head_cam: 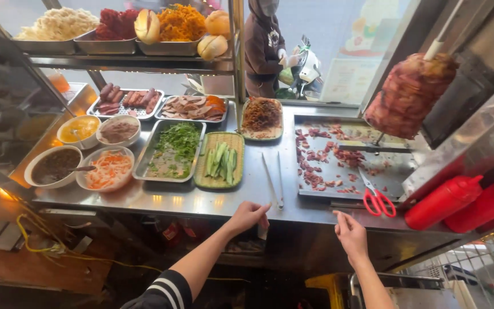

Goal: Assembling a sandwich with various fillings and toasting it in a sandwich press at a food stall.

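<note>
Reaching up to the front edge of the steel counter, the left hand has its fingers loosely curled, and the fingertips touch the near end of the long metal tongs; I cannot tell if it grips them yet. The tongs lie flat on the counter, pointing away from the person, between the green basket and the big flat tray. The right hand hangs in the air just below the counter edge, half open, and holds nothing. The green basket holds cucumber sticks. Next to it, a steel pan holds green herbs. Farther left, a bowl holds shredded carrot and white strips, and another bowl holds dark sauce with a spoon in it. Behind them sit a bowl of yellow sauce and a bowl of brown paste. At the back are trays of sausages and sliced meats. The big flat tray has bits of red meat on it, and red scissors rest at its near corner. A big cone of meat stands on a spit above it. Two red squeeze bottles lie at the right. A shelf above holds bread rolls and more trays. Outside, a person in a brown hoodie stands by a scooter on the street.
</note>
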